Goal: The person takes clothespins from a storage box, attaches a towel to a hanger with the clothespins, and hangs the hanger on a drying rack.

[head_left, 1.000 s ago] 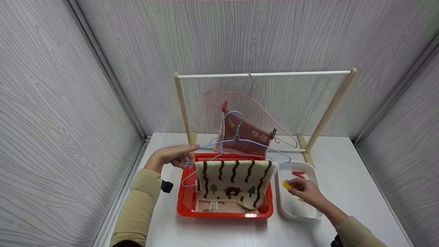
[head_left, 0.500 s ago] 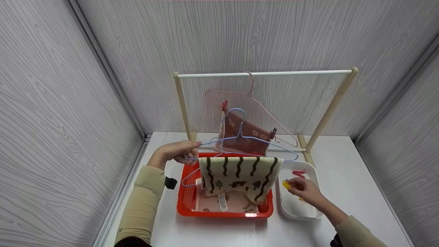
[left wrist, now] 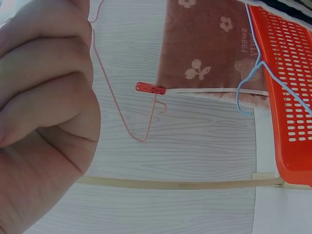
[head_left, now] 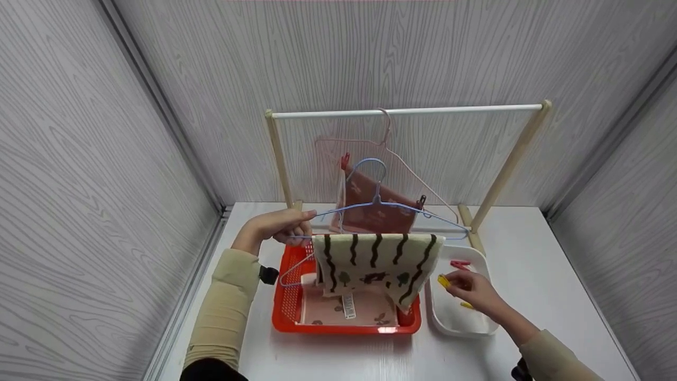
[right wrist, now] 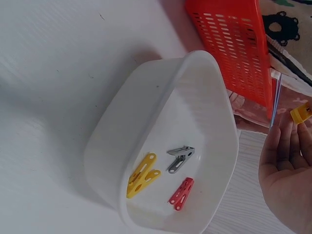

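My left hand point(head_left: 285, 225) grips the left end of a blue clothes hanger point(head_left: 376, 200) and holds it up over the basket. A cream towel point(head_left: 370, 264) with dark wavy stripes and a small animal picture is draped over the hanger's lower bar. My right hand point(head_left: 473, 291) pinches a yellow clothespin point(head_left: 443, 281) above the white bin point(head_left: 439, 317). In the right wrist view the bin holds another yellow clothespin point(right wrist: 142, 176), a grey clothespin point(right wrist: 181, 159) and a red clothespin point(right wrist: 182, 193). Only curled fingers point(left wrist: 48, 73) of my left hand show in its wrist view.
Behind stands a drying rack with a white rail point(head_left: 460, 109). A pink hanger point(head_left: 407, 166) on it carries a brown towel point(head_left: 375, 211), clipped with a red clothespin point(left wrist: 150, 88) and a dark one. The red basket point(head_left: 285, 312) holds a pink cloth point(head_left: 328, 309) and another blue hanger point(head_left: 291, 278).
My left hand has moved the blue hanger and the cream towel up and to the right. My right hand stays nearly still with the yellow clothespin.
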Motion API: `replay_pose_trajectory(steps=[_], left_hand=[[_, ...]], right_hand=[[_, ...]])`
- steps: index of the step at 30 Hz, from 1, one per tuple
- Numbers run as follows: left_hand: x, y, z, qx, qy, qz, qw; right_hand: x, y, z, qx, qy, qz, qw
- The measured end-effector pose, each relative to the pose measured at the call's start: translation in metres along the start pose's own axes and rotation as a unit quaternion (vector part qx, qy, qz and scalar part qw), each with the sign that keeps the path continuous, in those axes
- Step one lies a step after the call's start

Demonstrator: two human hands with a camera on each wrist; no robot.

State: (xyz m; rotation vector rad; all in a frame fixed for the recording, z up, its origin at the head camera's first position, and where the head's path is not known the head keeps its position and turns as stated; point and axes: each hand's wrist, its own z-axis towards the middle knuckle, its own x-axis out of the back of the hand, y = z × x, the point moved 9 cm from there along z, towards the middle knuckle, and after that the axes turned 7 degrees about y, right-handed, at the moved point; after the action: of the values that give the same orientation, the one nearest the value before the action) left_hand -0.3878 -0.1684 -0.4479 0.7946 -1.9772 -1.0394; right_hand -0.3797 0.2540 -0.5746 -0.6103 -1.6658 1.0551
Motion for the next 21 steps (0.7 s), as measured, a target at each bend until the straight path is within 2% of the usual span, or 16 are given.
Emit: replay_pose_trajectory(steps=[10,21], left_hand=[[-0.002,0.007,0.006,-0.015,0.002,-0.008,0.9999],[-0.003,0.002,0.01,-0.003,0.005,-0.014,0.9999]], right_hand=[[0.006,-0.006,0.0,0.012,0.0,-0.006,1.0],[0.019,-0.011,-0.004,-0.002,0.017,-0.019,1.0]])
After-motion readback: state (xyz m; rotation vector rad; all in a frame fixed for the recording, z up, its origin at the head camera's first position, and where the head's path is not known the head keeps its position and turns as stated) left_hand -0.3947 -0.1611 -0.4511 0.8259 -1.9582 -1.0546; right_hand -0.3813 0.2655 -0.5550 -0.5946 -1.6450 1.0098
